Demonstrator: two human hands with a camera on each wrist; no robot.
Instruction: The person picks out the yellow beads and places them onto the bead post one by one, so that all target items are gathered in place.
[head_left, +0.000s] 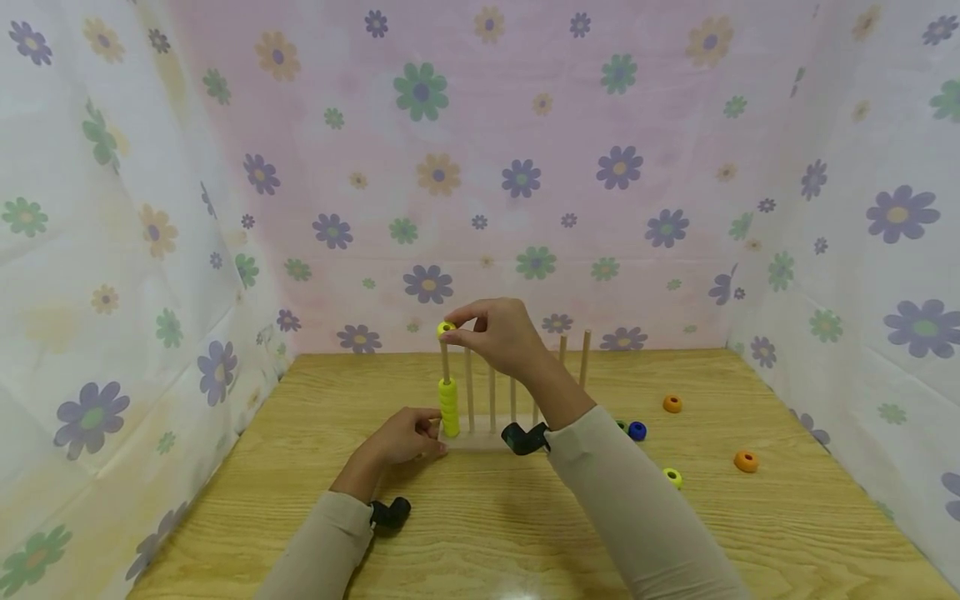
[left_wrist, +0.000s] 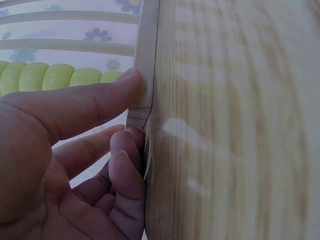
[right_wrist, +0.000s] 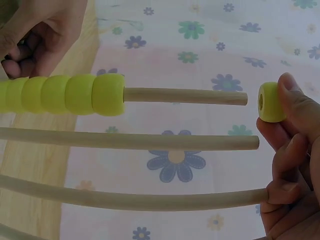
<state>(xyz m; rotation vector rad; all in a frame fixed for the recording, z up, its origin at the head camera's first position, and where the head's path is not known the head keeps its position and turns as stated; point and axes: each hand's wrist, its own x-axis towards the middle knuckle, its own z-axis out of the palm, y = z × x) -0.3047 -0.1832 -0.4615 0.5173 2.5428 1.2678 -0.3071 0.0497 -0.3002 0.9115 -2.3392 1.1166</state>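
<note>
My right hand (head_left: 504,337) pinches a yellow bead (right_wrist: 270,102) between thumb and fingers. In the right wrist view, the bead's hole faces the tip of the leftmost wooden peg (right_wrist: 185,96), with a small gap between them. Lower on that peg sits a stack of several yellow beads (head_left: 448,408). The peg belongs to a wooden abacus stand (head_left: 480,444) with a row of upright rods; the others show no beads where visible, and my right arm hides part of them. My left hand (head_left: 401,435) grips the left end of the stand's base, its thumb (left_wrist: 107,100) against the edge.
To the right on the wood-grain table (head_left: 465,533) lie loose beads: a blue one (head_left: 637,431) beside a partly hidden green one (head_left: 622,427), a yellow one (head_left: 672,477) by the right sleeve, and two orange ones, nearer (head_left: 746,462) and farther. Flowered cloth (head_left: 480,167) encloses the table.
</note>
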